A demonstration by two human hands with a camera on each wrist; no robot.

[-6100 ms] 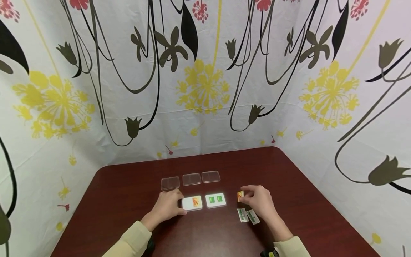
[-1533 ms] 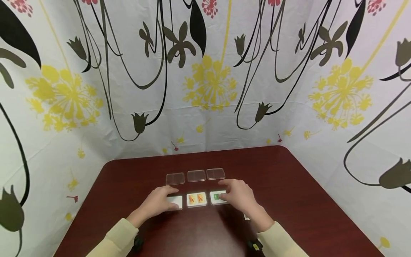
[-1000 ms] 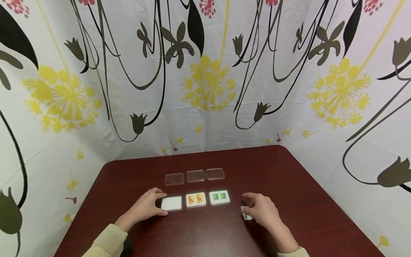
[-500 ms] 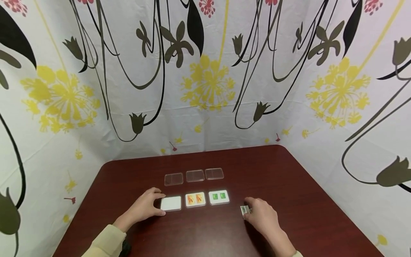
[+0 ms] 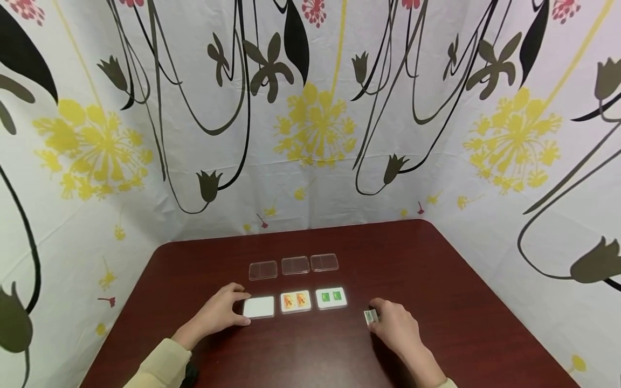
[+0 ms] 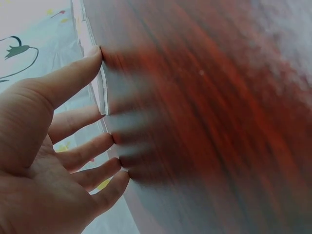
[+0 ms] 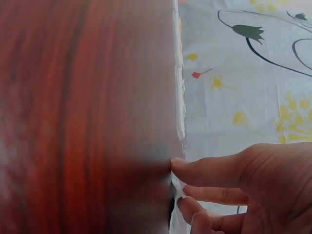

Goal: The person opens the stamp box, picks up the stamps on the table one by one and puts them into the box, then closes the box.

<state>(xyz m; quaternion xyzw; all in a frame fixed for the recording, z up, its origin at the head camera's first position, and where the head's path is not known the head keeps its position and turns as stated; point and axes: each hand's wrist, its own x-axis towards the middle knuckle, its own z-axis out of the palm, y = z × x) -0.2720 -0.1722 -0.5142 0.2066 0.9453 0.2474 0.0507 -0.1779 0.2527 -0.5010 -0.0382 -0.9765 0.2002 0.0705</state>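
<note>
In the head view my left hand (image 5: pixel 219 310) holds the left end of a shallow white case (image 5: pixel 259 307), thumb at its near corner and index finger at its far corner. The left wrist view shows the thumb at the clear case edge (image 6: pixel 103 92), with the other fingertips down at the tabletop. To the right lie a white case with two orange pictures (image 5: pixel 295 301) and one with two green pictures (image 5: pixel 331 297). My right hand (image 5: pixel 399 326) pinches a small white piece with green print (image 5: pixel 370 317) at the table surface; the fingers partly hide it.
Behind the white cases lie three shallow clear plastic trays (image 5: pixel 263 270) in a row. All of this is on a dark red wooden table (image 5: pixel 310 350) with rounded far corners. A white floral cloth (image 5: pixel 301 205) hangs around the table's far side and flanks.
Earlier, the orange case showed one picture; now it shows two. My left hand has shifted to the leftmost case. My right hand has come back from the green case and taken hold of the small piece.
</note>
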